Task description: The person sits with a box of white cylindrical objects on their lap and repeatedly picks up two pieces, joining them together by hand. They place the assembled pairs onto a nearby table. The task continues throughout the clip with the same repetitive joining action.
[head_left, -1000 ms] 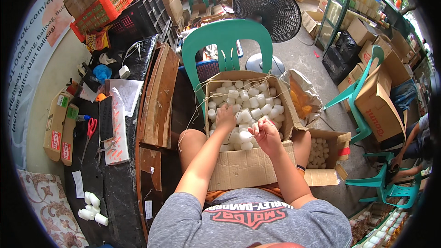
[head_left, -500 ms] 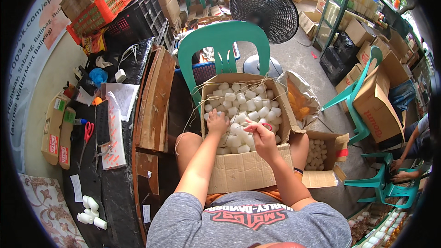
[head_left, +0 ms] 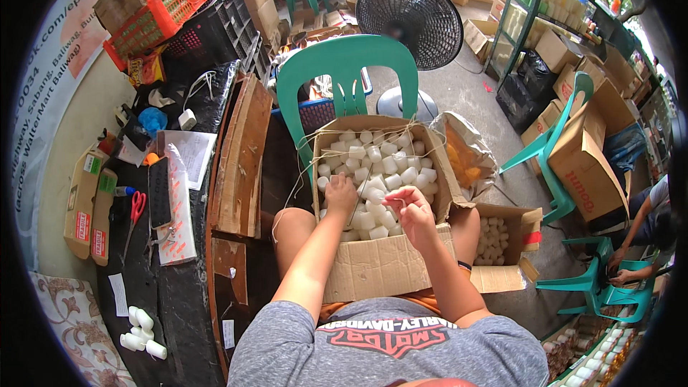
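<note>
On my lap stands an open cardboard box [head_left: 390,261] filled with small white cylinders [head_left: 393,165] that look like short candles. My left hand [head_left: 340,193] reaches in at the box's left side and touches the cylinders; its fingers bend down among them, and their grip is hidden. Above the near right part of the heap, my right hand [head_left: 413,213] is closed in a pinch, thumb against fingers. Something small with a reddish tint shows at its fingertips beside a white cylinder, too small to name.
A green plastic chair [head_left: 347,44] stands beyond the box, with a black fan [head_left: 409,18] behind it. A smaller box of white pieces [head_left: 502,278] is at my right. On the black table at my left lie red-handled scissors [head_left: 137,205] and several white cylinders [head_left: 155,349]. Another person's hand [head_left: 626,276] shows far right.
My right hand has turned, its fingertips now pointing left over the cylinders; the red ring beside it no longer shows. My left fingers have drawn together and dipped lower among the cylinders.
</note>
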Motion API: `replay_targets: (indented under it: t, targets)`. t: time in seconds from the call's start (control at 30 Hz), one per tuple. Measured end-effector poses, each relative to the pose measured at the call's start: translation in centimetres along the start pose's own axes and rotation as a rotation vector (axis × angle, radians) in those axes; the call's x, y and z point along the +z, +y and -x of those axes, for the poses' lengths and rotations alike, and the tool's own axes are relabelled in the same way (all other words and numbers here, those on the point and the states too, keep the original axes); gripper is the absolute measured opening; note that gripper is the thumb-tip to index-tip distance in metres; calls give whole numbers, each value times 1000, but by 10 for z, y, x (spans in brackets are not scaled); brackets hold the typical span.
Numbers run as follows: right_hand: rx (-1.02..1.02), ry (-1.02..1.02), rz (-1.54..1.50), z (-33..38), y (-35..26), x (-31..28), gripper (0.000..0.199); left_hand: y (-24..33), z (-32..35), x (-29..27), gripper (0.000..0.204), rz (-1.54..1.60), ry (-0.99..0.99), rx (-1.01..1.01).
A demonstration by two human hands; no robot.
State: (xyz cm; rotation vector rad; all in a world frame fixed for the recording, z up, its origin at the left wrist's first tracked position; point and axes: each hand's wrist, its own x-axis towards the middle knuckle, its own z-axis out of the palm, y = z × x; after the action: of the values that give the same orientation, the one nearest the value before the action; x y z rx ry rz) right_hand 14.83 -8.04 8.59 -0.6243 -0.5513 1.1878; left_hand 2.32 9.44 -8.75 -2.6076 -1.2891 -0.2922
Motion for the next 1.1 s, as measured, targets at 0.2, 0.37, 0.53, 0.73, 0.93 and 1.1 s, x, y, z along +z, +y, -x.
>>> replay_targets:
  t: [0.2, 0.37, 0.53, 0.73, 0.93, 1.1]
  targets:
    - [23, 57, 325, 2, 12, -2, 31, -6, 4, -11, 27, 86, -15, -71]
    - [4, 128, 494, 6, 9, -2, 20, -12, -8, -33, 38, 265, -271, -281]
    - [-69, 242, 591, 6, 22, -16, 10, -14, -15, -34, 39, 302, -343, -305]
    - [-28, 266, 815, 6, 29, -15, 12, -6, -16, -40, 34, 257, -276, -320]
    - [-181, 180, 1115, 3, 29, -10, 14, -3, -12, -36, 30, 335, -220, -370]
    - [-298, 167, 1309, 3, 44, -23, 14, -10, -7, -33, 29, 376, -74, -185]
